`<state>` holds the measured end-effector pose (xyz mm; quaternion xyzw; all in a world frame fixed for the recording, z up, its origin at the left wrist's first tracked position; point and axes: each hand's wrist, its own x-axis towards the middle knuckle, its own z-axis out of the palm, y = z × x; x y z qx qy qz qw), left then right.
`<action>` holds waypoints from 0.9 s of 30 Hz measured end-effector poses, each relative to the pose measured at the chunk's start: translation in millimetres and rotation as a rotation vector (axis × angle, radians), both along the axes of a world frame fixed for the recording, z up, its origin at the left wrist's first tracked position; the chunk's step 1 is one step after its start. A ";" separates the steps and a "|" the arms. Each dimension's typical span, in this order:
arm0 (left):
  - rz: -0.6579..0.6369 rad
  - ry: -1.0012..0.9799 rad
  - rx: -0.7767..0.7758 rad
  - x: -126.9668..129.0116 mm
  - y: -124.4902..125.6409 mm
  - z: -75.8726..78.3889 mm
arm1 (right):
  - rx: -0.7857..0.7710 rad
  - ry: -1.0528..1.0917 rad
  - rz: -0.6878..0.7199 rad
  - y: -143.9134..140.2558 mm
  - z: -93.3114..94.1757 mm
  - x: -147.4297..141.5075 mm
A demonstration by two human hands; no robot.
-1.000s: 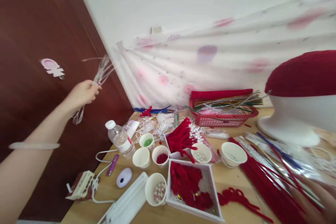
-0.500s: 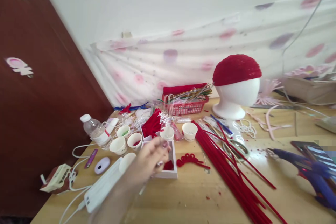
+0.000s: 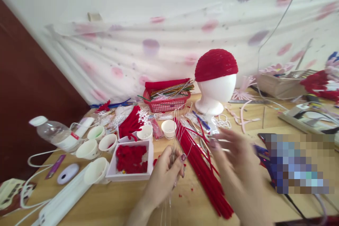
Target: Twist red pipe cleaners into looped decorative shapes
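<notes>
Fingers (image 3: 182, 157) of our left hand (image 3: 165, 176) pinch a bundle of thin clear strands (image 3: 177, 130), long axis near vertical, tips fanning up toward the red basket (image 3: 166, 105), over the red pipe cleaners (image 3: 203, 173). Our right hand (image 3: 235, 159) is spread open just beside, motion-blurred; contact unclear.

Left hand (image 3: 165, 176) pinches thin wires (image 3: 176, 130) over red pipe cleaners (image 3: 203, 173).

Right hand (image 3: 235, 155) motion-blurred, fingers indistinct. Thin pale wire strands (image 3: 174, 130) in left hand (image 3: 165, 176) barely discernible. Pixelated block (image 3: 299, 164) masks the table's right side. White power strip (image 3: 62, 203) cut by bottom edge.
</notes>
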<state>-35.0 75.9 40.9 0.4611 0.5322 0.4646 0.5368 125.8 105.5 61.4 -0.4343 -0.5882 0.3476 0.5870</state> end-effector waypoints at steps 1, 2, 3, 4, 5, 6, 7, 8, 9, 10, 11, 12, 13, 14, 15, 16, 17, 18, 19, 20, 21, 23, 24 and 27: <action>-0.016 0.016 0.009 3.7 2.7 -3.1 | -0.065 0.009 0.051 8.3 -3.3 -2.6; -0.029 0.044 0.021 6.7 5.5 -5.8 | -0.135 0.031 0.106 16.1 -7.0 -4.3; -0.040 0.080 0.033 8.9 8.3 -8.0 | -0.200 0.066 0.142 23.5 -10.9 -4.5; -0.047 0.117 0.042 10.2 10.9 -9.6 | -0.252 0.116 0.149 30.7 -14.4 -2.9; -0.049 0.151 0.049 10.8 13.3 -10.5 | -0.285 0.179 0.121 38.0 -17.4 0.4; -0.048 0.178 0.052 10.8 15.3 -10.7 | -0.308 0.250 0.079 45.6 -19.6 5.2; -0.049 0.196 0.051 10.3 16.8 -10.1 | -0.333 0.321 0.050 53.7 -21.2 10.9; -0.053 0.203 0.049 9.5 17.7 -8.9 | -0.367 0.389 0.054 62.2 -22.3 16.8; -0.065 0.201 0.045 8.7 18.1 -7.2 | -0.409 0.440 0.099 70.6 -22.8 22.2; -0.085 0.196 0.040 7.7 17.9 -5.3 | -0.466 0.466 0.177 78.5 -22.8 26.6; -0.113 0.193 0.031 6.7 17.1 -3.2 | -0.516 0.479 0.250 85.4 -22.5 29.5; -0.148 0.198 0.018 5.7 16.0 -1.4 | -0.550 0.487 0.314 90.7 -21.7 30.9; -0.181 0.213 0.003 4.4 14.3 0.0 | -0.567 0.498 0.368 94.3 -20.4 30.8; -0.210 0.237 -0.011 2.7 12.4 0.9 | -0.568 0.519 0.408 96.0 -18.6 29.6; -0.232 0.267 -0.025 0.7 10.1 1.0 | -0.565 0.546 0.446 95.9 -16.5 27.7; -0.248 0.295 -0.035 -1.8 7.7 0.5 | -0.568 0.575 0.486 94.4 -14.2 25.4; -0.258 0.314 -0.039 -4.9 5.1 -0.5 | -0.577 0.609 0.527 91.9 -11.8 22.9; -0.265 0.319 -0.041 -8.6 2.5 -1.9 | -0.600 0.649 0.569 88.6 -9.4 20.3; -0.270 0.311 -0.043 -12.6 -0.1 -3.2 | -0.633 0.693 0.611 85.1 -7.3 17.7; -0.273 0.295 -0.043 -17.1 -2.6 -4.4 | -0.670 0.738 0.645 81.6 -5.6 14.9; -0.276 0.274 -0.041 -21.8 -5.0 -5.3 | -0.704 0.780 0.668 78.4 -4.2 11.8; -0.277 0.232 -0.036 -31.2 -9.3 -6.0 | -0.761 0.824 0.684 73.5 -2.4 4.5; -0.277 0.218 -0.035 -35.7 -11.0 -6.2 | -0.775 0.825 0.681 72.0 -1.8 0.2; -0.258 0.186 -0.035 -47.0 -14.4 -8.1 | -0.739 0.800 0.648 71.0 0.0 -13.8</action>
